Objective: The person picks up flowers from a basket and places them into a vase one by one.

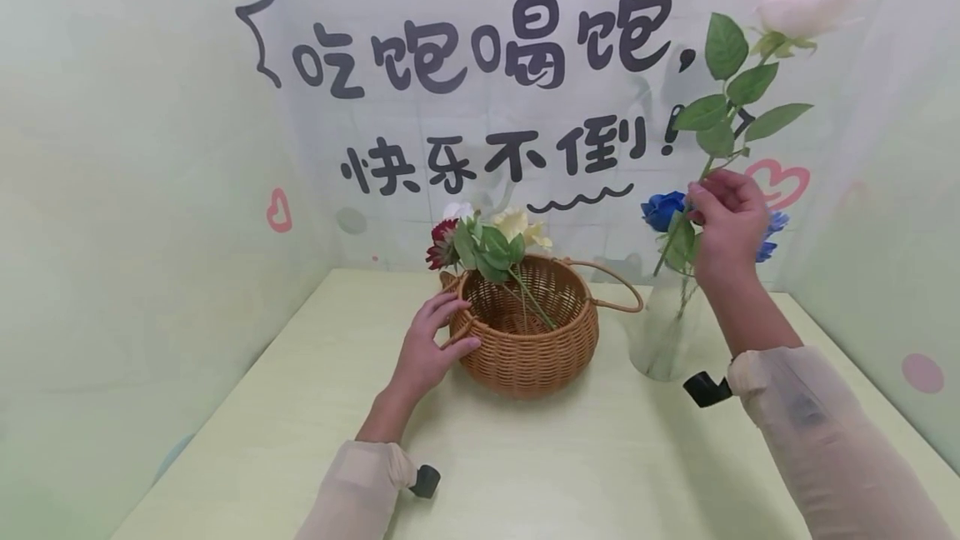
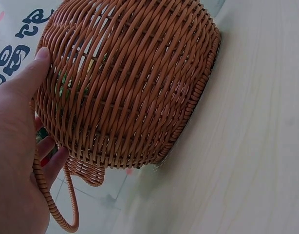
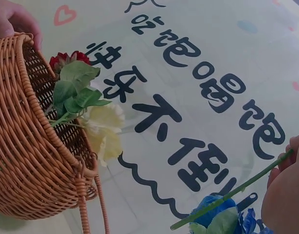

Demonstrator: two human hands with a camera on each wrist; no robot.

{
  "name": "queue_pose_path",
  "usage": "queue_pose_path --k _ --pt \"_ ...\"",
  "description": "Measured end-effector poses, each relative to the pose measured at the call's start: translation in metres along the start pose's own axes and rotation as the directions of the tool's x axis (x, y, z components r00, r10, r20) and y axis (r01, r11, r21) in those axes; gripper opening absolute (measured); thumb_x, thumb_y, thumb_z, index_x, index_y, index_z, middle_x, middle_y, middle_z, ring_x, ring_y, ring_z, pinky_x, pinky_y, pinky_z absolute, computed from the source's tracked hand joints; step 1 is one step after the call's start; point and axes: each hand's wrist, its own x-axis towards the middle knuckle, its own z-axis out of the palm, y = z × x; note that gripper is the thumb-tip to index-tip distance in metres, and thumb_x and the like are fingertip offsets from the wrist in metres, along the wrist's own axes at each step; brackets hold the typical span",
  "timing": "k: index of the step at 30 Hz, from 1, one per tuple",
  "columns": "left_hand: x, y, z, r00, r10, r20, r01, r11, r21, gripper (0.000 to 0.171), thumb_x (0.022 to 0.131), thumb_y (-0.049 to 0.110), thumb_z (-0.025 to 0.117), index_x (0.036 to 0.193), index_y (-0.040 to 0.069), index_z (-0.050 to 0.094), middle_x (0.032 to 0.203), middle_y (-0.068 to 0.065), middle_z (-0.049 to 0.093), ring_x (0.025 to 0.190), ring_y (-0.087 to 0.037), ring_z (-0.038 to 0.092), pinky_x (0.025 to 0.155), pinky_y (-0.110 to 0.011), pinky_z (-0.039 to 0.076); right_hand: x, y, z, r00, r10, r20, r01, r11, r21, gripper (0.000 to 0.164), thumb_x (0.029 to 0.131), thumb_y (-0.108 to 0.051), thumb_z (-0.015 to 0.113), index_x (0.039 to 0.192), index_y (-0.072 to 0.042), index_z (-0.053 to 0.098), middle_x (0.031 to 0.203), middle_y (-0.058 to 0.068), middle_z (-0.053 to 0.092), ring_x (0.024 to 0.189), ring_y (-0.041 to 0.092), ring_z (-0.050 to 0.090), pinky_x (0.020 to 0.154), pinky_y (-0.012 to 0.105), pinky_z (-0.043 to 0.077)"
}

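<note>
My left hand (image 1: 425,348) grips the left side of a brown wicker basket (image 1: 532,365), thumb against its outer wall and the other fingers at the rim by a handle loop. Inside the basket lean a dark red flower (image 1: 442,244), a pale yellow flower (image 3: 104,130) and a white one, their stems reaching down into it. Up at the right, my right hand (image 1: 726,227) pinches the green stem of a pale pink rose (image 1: 810,0). The cut end of that stem (image 3: 232,191) points down past the hand. Blue flowers (image 1: 664,211) stand behind this hand in a clear glass vase (image 1: 651,344).
A pale wooden table (image 1: 525,465) carries the basket and the vase. Behind it is a wall sheet (image 1: 420,123) with large black characters, and printed side walls close in left and right. The basket's right handle loop (image 1: 630,294) sticks out toward the vase.
</note>
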Motion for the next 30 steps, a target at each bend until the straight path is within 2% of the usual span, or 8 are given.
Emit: queue_pose_path --k 9,21,30 --pt "0.0 -0.001 0.0 1.0 0.011 -0.002 -0.011 1.0 0.001 0.051 0.081 0.03 0.08 0.127 0.019 0.062 0.142 -0.004 0.046 0.132 -0.026 0.04 0.098 -0.044 0.046 0.008 -0.007 -0.009 0.998 0.038 -0.042 -0.037 0.999 0.018 0.029 0.078 -0.003 0.08 0.103 -0.007 0.067 0.096 0.007 0.064 0.085 0.016 0.061 0.062 0.019 0.051" --pt "-0.001 0.001 -0.001 1.0 0.011 -0.006 -0.011 1.0 -0.003 0.05 0.081 0.028 0.08 0.126 0.017 0.063 0.142 -0.005 0.046 0.132 -0.026 0.04 0.098 -0.045 0.046 0.014 -0.015 -0.009 0.995 -0.064 -0.073 0.068 0.996 0.049 0.024 0.076 0.002 0.081 0.097 -0.003 0.07 0.086 0.008 0.064 0.079 0.018 0.062 0.057 0.021 0.051" --pt "-0.002 0.003 -0.001 1.0 0.011 -0.007 -0.011 1.0 0.002 0.051 0.081 0.028 0.081 0.126 0.013 0.063 0.142 -0.007 0.046 0.132 -0.027 0.041 0.098 -0.046 0.046 0.014 -0.003 -0.018 0.996 -0.003 -0.084 -0.003 0.997 -0.072 0.024 0.08 0.0 0.078 0.101 -0.007 0.069 0.095 0.007 0.064 0.088 0.016 0.059 0.063 0.018 0.05"
